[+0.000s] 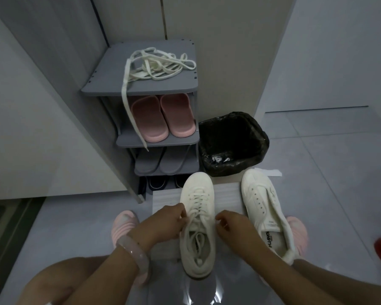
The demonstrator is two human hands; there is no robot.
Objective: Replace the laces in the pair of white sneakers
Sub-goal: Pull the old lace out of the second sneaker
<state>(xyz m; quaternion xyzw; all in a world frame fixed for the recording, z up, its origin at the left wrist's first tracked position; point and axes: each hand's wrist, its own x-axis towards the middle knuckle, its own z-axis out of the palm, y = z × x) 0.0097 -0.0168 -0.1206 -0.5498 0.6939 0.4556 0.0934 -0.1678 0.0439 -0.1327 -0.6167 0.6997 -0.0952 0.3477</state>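
Grey rack (141, 86) is standing well beyond the fingers, loose laces (156, 64) piled on its top, one end dangling past the pink slippers (161, 116). Laced sneaker (197, 219) is sitting between both hands; unlaced sneaker (265, 208) is lying just right of them. Left hand (163, 223) and right hand (233, 225) are each pinching the lace (195, 213) near the top eyelets, fingers curled.

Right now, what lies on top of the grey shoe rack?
A loose tangle of white laces lies on the grey shoe rack. One end hangs over the front edge, past the pink slippers. Whatever is under the tangle is hidden.
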